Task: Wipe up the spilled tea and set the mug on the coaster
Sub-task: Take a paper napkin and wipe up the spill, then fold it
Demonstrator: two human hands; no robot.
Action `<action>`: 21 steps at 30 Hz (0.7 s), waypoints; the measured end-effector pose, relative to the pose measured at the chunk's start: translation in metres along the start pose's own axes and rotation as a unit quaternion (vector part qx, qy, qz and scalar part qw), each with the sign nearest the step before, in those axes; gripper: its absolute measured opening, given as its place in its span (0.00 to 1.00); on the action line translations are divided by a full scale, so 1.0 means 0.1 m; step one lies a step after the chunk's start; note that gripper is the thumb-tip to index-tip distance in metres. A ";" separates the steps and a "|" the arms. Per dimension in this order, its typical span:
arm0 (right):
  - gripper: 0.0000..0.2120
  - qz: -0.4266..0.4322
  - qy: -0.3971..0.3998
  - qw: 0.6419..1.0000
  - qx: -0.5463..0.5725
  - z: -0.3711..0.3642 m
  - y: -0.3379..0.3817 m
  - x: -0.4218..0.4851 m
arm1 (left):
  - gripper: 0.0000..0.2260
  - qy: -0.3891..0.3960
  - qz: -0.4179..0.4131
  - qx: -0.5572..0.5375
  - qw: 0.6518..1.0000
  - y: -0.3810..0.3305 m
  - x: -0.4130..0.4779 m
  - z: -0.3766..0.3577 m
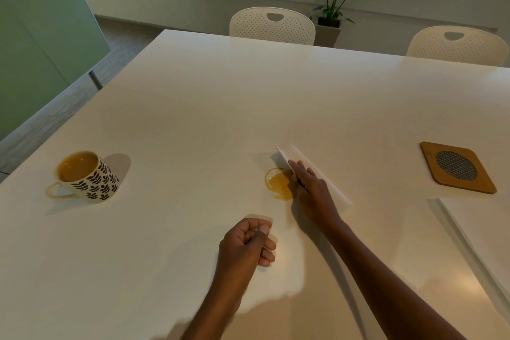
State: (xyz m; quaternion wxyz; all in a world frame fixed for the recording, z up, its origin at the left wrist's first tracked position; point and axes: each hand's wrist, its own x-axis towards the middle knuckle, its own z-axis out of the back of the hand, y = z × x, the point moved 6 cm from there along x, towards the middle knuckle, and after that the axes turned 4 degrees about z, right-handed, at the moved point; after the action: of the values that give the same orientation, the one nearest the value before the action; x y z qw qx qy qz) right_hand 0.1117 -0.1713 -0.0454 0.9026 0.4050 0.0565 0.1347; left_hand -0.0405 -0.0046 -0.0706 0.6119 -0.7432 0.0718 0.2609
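Note:
A leaf-patterned mug [88, 178] with tea in it stands upright at the table's left. A yellow-brown tea spill [278, 183] with a ring stain lies mid-table. My right hand [310, 192] holds a folded white paper towel [323, 176] on edge, just right of the spill and touching its rim. My left hand [247, 243] rests in a loose fist on the table, nearer me, with nothing visible in it. A square wooden coaster [456, 167] with a round mesh centre lies far right.
The white table [193, 107] has its left edge close to the mug. More white sheets [485, 226] lie at the right edge. Two white chairs [271, 26] stand at the far side, with a potted plant [335, 0] behind them.

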 end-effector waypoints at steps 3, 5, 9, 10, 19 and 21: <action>0.23 -0.002 -0.006 1.000 0.002 0.00 0.01 0.00 | 0.08 0.000 0.002 -0.006 1.000 0.00 0.00 0.02; 0.23 0.000 -0.010 1.000 0.003 0.01 0.03 0.00 | 0.09 0.002 0.001 -0.007 1.000 0.01 0.00 0.03; 0.23 0.001 -0.015 1.000 0.001 0.01 0.02 0.00 | 0.10 0.010 0.000 -0.015 1.000 0.00 0.00 0.02; 0.23 0.001 -0.017 1.000 0.000 0.01 0.02 0.01 | 0.10 0.010 0.000 -0.016 1.000 0.00 0.00 0.02; 0.23 -0.001 -0.010 1.000 0.005 -0.02 0.05 -0.02 | 0.10 0.007 -0.007 -0.011 1.000 -0.01 0.00 0.03; 0.23 0.008 0.002 1.000 0.009 -0.06 0.11 -0.03 | 0.10 0.006 -0.007 -0.011 1.000 -0.01 -0.01 0.03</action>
State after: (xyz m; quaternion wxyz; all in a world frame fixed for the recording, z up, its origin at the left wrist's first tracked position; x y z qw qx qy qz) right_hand 0.1057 -0.1613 -0.0413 0.8977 0.4132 0.0558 0.1425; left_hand -0.0419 -0.0014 -0.0695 0.6051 -0.7518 0.0669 0.2532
